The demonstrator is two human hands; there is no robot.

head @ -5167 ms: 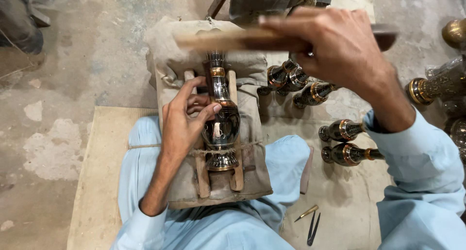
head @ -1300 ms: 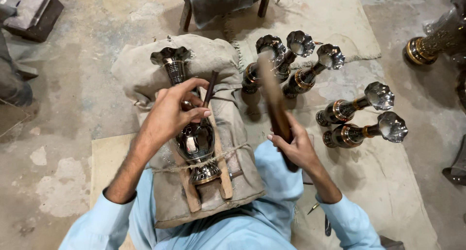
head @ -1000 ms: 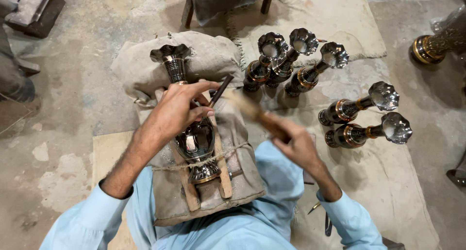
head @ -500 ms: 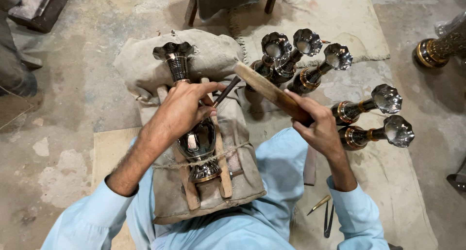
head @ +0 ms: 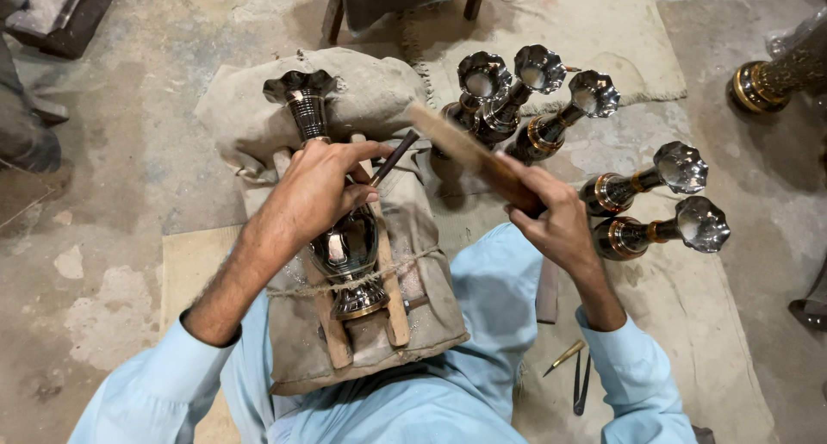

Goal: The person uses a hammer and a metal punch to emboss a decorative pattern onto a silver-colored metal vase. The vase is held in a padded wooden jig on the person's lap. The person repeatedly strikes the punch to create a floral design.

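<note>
The person sat on the floor with a stuffed canvas sack [head: 362, 99] across their lap, and a dark polished metal vase [head: 345, 237] lay lengthwise on it. The vase sat between two wooden slats [head: 392, 298] and was tied down with a loop of string [head: 345, 282], its fluted mouth pointing toward the far end of the sack. The left hand [head: 323, 190] rested over the vase's neck, fingers curled tight around a thin dark chisel [head: 396, 155] that stuck out up and to the right. The right hand [head: 551, 220] was wrapped fully around one end of a flat wooden mallet stick [head: 469, 155], which was raised at a slant with its far end just beside the chisel top; whether they touched couldn't be made out. On the floor to the right of the sack lay a cluster of five similar vases [head: 534, 108], mouths pointing away. Near the right knee sat a couple of small pointed tools [head: 577, 375].
</note>
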